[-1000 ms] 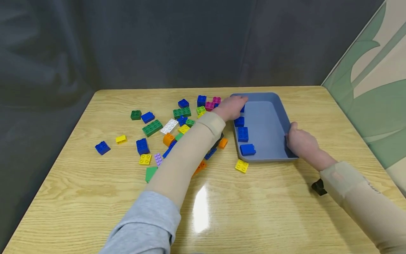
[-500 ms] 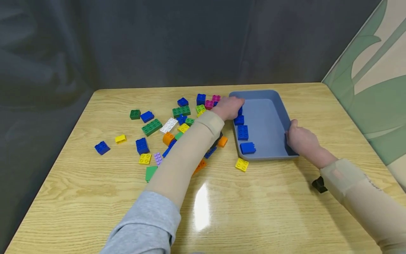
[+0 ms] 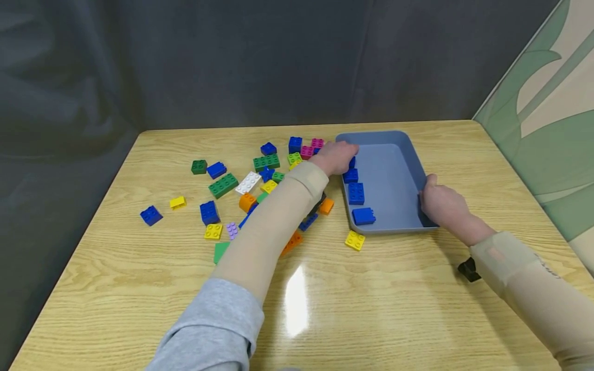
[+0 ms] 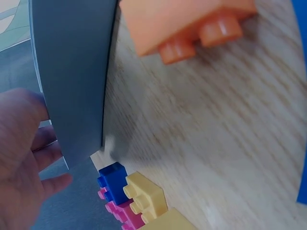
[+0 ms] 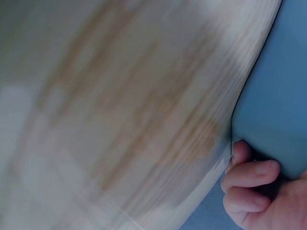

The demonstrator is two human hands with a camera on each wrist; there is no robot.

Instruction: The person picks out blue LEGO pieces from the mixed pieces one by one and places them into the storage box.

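Observation:
My left hand (image 3: 337, 156) reaches over the back left rim of a shallow grey-blue tray (image 3: 394, 193). In the left wrist view its fingers (image 4: 42, 139) pass behind the tray wall (image 4: 72, 72), and their tips are hidden there. A partly covered blue toy brick (image 3: 352, 162) lies right beneath that hand; I cannot tell whether the fingers pinch it. Three more blue bricks (image 3: 356, 193) line the tray's left side. My right hand (image 3: 445, 207) grips the tray's right wall near the front corner; its fingers (image 5: 247, 172) curl at the edge in the right wrist view.
Loose bricks of several colours, among them a white brick (image 3: 248, 183) and a long green brick (image 3: 223, 185), spread left of the tray. A yellow brick (image 3: 355, 240) sits by its front left corner, an orange brick (image 3: 326, 206) beside its left wall. A dark curtain (image 3: 250, 62) hangs behind.
My left hand and the blue brick beneath it have shifted slightly left, toward the tray's left wall. The right hand keeps its grip on the tray, and the loose bricks stay where they were.

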